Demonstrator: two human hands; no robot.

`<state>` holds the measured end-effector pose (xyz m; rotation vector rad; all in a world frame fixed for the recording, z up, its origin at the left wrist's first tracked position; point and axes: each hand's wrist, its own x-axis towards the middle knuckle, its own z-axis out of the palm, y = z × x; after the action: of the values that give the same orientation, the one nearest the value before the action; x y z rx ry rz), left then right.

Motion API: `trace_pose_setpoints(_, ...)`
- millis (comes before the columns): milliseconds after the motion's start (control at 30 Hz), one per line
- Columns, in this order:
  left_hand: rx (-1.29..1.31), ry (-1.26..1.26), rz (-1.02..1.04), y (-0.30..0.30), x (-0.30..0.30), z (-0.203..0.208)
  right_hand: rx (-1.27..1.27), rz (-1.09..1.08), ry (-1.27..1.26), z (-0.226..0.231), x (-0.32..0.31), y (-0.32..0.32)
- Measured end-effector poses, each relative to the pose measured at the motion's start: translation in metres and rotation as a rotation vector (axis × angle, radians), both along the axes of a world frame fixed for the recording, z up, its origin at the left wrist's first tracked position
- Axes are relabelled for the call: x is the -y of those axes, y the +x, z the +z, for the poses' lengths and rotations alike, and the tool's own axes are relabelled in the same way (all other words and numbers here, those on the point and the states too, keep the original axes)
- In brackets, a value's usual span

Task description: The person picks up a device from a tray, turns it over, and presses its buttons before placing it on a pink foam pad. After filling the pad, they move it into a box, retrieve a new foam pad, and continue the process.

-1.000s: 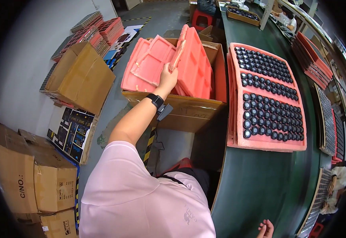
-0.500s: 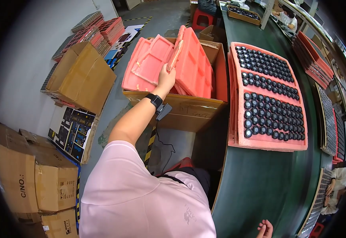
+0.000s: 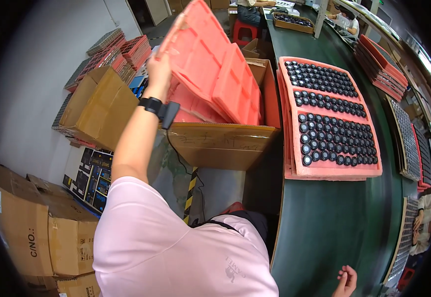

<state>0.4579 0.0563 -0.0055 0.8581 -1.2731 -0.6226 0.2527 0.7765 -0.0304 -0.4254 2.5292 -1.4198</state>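
My left hand [image 3: 159, 74], with a dark band at the wrist, grips the edge of a pink foam tray [image 3: 198, 52]. That tray is tilted up above a large cardboard box [image 3: 220, 141]. Another pink foam tray [image 3: 242, 86] leans in the box beside it, and more pink foam shows underneath. My right hand [image 3: 345, 280] hovers over the green belt at the lower edge, its fingers loosely bent and apart, holding nothing. Ahead of it, a pink foam tray of round black parts [image 3: 331, 119] lies on top of other pink trays.
The green conveyor belt [image 3: 319, 222] runs along my right. Stacked trays [image 3: 381, 64] stand beyond it, where other people work. At left are an open carton [image 3: 94, 106], tray stacks [image 3: 136, 49] and closed cartons [image 3: 20, 222]. A red stool [image 3: 245, 32] stands ahead.
My left hand has moved left and up, swinging a pink foam tray away from the one leaning in the box. My right hand has shifted slightly up and to the right.
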Motion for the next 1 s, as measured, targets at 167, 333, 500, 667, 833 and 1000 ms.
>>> trace_pose_setpoints(167,-0.26,-0.076,-0.196,0.07,0.003,0.061,-0.032,0.096,-0.043,0.013,0.012,-0.007)
trace_pose_setpoints(333,-0.46,-0.241,-0.381,0.113,-0.043,0.104,-0.084,0.194,-0.143,0.005,0.012,-0.023)
trace_pose_setpoints(500,-0.727,-0.219,-0.528,0.124,-0.078,0.117,-0.097,0.285,-0.247,0.004,0.038,-0.015)
trace_pose_setpoints(667,-0.872,-0.094,-0.683,0.093,-0.09,0.106,-0.118,0.259,-0.296,-0.001,0.046,-0.003)
trace_pose_setpoints(833,-0.724,-0.121,-0.745,0.055,-0.123,0.098,0.003,0.215,-0.464,-0.009,0.048,0.0)
trace_pose_setpoints(1000,-0.707,-0.129,-0.985,0.013,-0.178,0.113,-0.01,0.242,-0.562,-0.013,0.057,0.011)
